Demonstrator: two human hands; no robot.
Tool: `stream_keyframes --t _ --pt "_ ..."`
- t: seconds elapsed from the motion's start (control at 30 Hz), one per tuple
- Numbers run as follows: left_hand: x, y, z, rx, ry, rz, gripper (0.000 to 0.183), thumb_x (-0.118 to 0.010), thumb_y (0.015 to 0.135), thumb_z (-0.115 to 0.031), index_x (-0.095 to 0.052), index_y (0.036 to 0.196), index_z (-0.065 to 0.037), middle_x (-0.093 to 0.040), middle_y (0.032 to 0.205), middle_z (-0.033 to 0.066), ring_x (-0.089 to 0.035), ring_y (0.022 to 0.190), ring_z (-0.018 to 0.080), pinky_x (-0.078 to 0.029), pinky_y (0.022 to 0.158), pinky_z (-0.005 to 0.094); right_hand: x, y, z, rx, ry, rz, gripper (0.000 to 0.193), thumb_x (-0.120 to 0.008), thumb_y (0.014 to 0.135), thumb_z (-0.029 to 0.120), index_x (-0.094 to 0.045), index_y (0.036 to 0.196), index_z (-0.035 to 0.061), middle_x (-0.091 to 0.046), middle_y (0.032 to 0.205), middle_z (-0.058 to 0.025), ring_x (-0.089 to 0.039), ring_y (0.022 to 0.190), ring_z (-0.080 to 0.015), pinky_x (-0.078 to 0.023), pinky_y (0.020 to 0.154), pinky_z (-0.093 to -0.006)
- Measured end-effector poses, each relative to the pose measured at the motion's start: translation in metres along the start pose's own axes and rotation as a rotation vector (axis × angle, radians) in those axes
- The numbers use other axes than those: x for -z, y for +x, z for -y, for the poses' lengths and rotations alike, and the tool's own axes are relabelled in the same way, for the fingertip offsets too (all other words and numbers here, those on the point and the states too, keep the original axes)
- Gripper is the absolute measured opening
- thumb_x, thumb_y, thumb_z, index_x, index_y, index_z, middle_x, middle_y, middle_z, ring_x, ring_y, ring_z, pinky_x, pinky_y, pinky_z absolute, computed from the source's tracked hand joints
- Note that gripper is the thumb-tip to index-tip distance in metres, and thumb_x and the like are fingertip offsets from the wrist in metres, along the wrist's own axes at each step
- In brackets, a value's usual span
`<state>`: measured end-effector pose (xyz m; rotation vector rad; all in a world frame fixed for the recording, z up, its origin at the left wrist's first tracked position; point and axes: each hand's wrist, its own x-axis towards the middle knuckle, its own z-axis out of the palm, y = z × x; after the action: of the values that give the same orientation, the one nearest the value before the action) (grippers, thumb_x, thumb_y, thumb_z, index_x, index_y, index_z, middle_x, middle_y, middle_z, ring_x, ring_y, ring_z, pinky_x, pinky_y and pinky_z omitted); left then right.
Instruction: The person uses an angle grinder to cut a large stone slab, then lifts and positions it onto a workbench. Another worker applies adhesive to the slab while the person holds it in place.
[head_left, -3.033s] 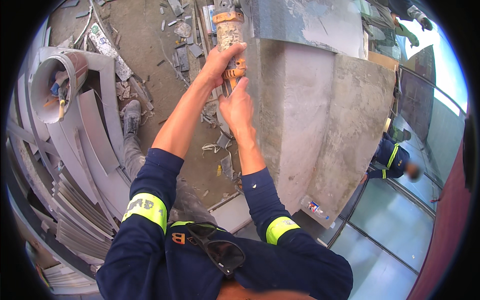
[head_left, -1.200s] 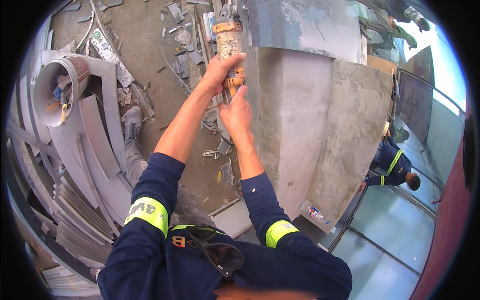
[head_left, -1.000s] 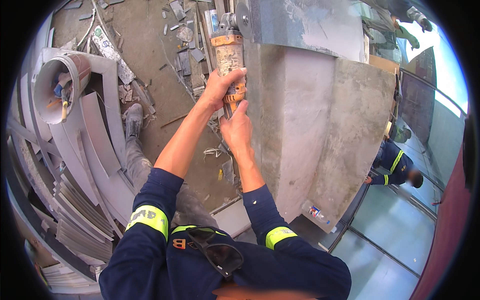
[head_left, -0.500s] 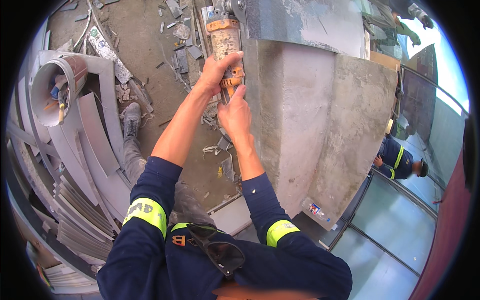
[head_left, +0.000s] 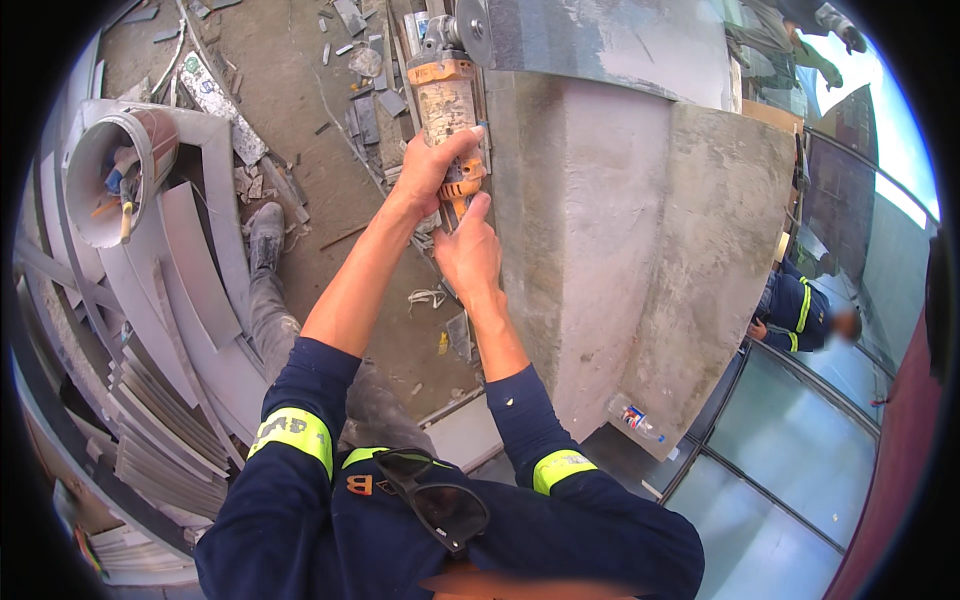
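An angle grinder [head_left: 447, 108] with a worn, dusty orange body points away from me at the top centre. My left hand [head_left: 430, 172] is wrapped around its body, thumb stretched along the right side. Lower down, my right hand [head_left: 469, 250] grips the rear handle. The grinder's grey disc [head_left: 473, 28] stands at the left edge of a smooth grey slab [head_left: 610, 42]; whether they touch I cannot tell. Below that slab, a grey plastered ledge [head_left: 605, 230] runs along the right of both hands.
Broken strips and offcuts [head_left: 366, 118] litter the dirt floor. On the left, a white bucket [head_left: 84, 205] holding tools lies above stacked grey strips [head_left: 165, 425]. A plastic bottle [head_left: 637, 420] rests on the ledge's near corner. Another person [head_left: 800, 312] is by the glass panels at right.
The grinder and both hands have come slightly nearer to me, and more of the disc shows. My grip is unchanged. The whole view has shifted a little.
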<state>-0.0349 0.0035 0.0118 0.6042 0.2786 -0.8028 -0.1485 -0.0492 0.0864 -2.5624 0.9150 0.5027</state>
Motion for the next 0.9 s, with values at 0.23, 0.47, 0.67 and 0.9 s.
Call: stream_keyframes --t 0.23,0.47,0.67,0.9 --pt "-0.002 0.002 0.002 0.009 -0.014 0.000 0.043 -0.085 0.092 -0.033 -0.063 0.115 -0.003 -0.071 0.092 0.0097 -0.075 0.074 0.0220 -0.064 0.065 0.0378 0.000 0.001 -0.002 0.004 -0.006 -0.024 0.061 -0.074 0.090 0.017 -0.040 0.136 -0.0044 -0.074 0.100 -0.0360 -0.070 0.099 -0.0579 -0.054 0.084 -0.0637" --pt "-0.002 0.039 -0.019 -0.019 -0.074 0.012 0.040 -0.087 0.089 -0.026 -0.062 0.111 -0.003 -0.069 0.087 0.0092 -0.072 0.068 0.0215 -0.062 0.061 0.0388 0.002 0.038 0.009 0.084 0.003 -0.071 0.061 -0.073 0.090 0.017 -0.040 0.136 -0.0057 -0.073 0.099 -0.0366 -0.070 0.098 -0.0582 -0.053 0.083 -0.0636" --pt "-0.003 0.058 -0.033 0.013 -0.064 0.043 0.050 -0.088 0.089 -0.030 -0.057 0.117 -0.003 -0.068 0.088 0.0099 -0.071 0.068 0.0223 -0.063 0.061 0.0402 0.002 0.055 0.020 0.083 -0.021 -0.090 0.062 -0.073 0.089 0.016 -0.039 0.135 -0.0071 -0.074 0.098 -0.0362 -0.070 0.099 -0.0576 -0.054 0.084 -0.0626" --pt "-0.004 0.009 -0.011 0.004 -0.058 -0.006 0.055 -0.089 0.089 -0.034 -0.057 0.122 -0.004 -0.067 0.091 0.0095 -0.071 0.070 0.0208 -0.063 0.062 0.0386 -0.003 0.012 0.004 0.027 -0.031 -0.041 0.066 -0.074 0.090 0.016 -0.037 0.140 -0.0051 -0.075 0.100 -0.0348 -0.072 0.098 -0.0565 -0.055 0.086 -0.0637"
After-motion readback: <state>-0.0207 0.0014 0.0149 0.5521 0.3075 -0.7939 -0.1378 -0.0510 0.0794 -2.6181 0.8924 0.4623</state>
